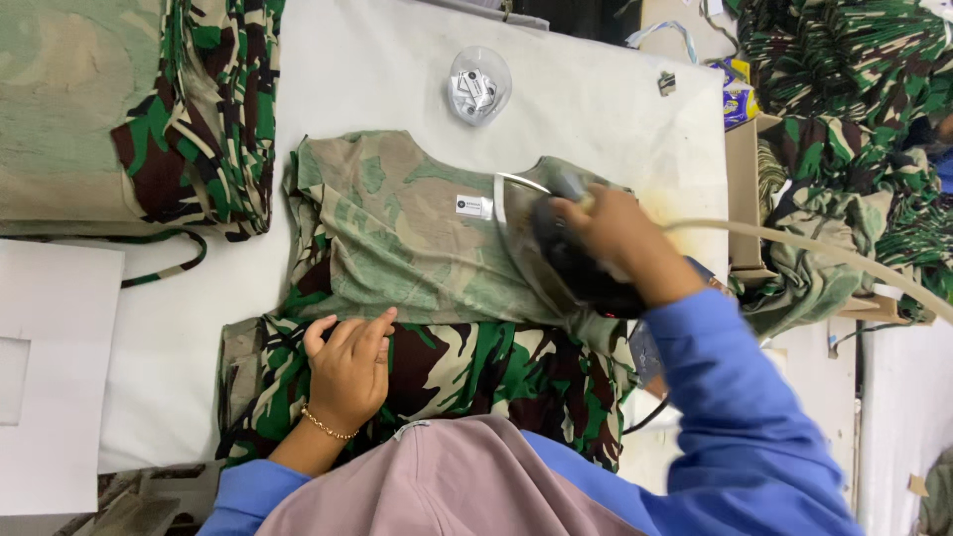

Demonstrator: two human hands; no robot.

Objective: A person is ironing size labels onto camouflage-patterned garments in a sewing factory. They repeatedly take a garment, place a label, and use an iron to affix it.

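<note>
Fabric first: camo garment point(397, 238) lies flat on white ironing table point(615, 109), centre of view. Upper part is turned inside out, pale washed-out green; lower part shows dark green, brown and black pattern. Small white label point(474, 206) sits on the pale part.

Nearest: pinkish cloth point(437, 486) at bottom edge, blue sleeves either side of it.

Left hand point(347, 372): palm down on the garment, right at the line where pale side meets dark side. Fingers point(372, 333) close together, slightly curled, tips pressing on the cloth. Grips nothing, just pins the fabric flat. Thin gold bracelet point(328, 427) on the wrist.

Right hand point(620, 238): fingers wrapped tight round the handle of a steam iron point(556, 248). Iron's dark body and shiny soleplate rest on the pale part of the garment, just right of the label. Hand is a bit motion-blurred. Beige hose point(824, 253) runs from the iron off to the right edge.

So the garment is under both hands: left fingers directly on it, right fingers apart from it, iron in between.

Further out: clear plastic bag of small parts point(479, 84) on the table above the garment. More camo fabric piled top left point(189, 109) and at right point(844, 119). White sheet point(50, 377) at left edge.
</note>
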